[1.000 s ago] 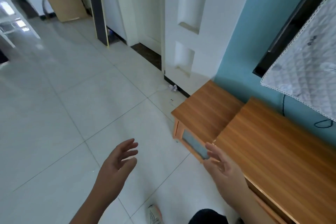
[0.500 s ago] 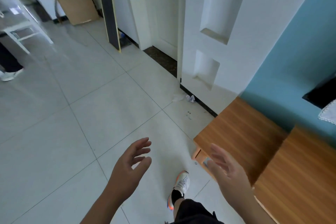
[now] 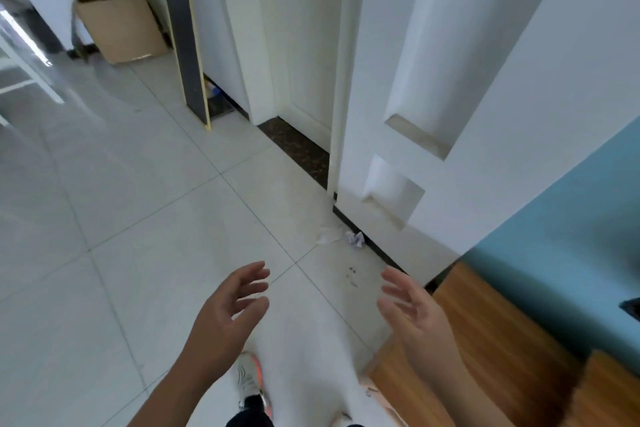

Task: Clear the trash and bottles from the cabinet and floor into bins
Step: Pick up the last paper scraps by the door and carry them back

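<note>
A crumpled white paper scrap (image 3: 356, 239) lies on the tile floor against the dark skirting below the white door, with a flatter whitish piece (image 3: 328, 235) just left of it. My left hand (image 3: 227, 315) hovers above the floor with fingers spread and empty. My right hand (image 3: 412, 310) is held palm-inward, fingers apart, empty, over the left end of the wooden cabinet (image 3: 498, 350). Both hands are short of the scrap, which lies beyond and between them. Something blue (image 3: 215, 91) shows in the gap behind the dark panel; it is too small to tell what it is.
A cardboard box (image 3: 119, 22) stands against the far wall. A dark upright panel (image 3: 183, 31) and a white door (image 3: 408, 87) line the right side. Small dark specks (image 3: 351, 272) dot the tile near the scrap. My shoe (image 3: 250, 380) is on the floor below my hands.
The view has swung left and moved forward along the cabinet; the paper scrap is nearer. Both hands stay raised, open and empty, and my foot has stepped forward.
</note>
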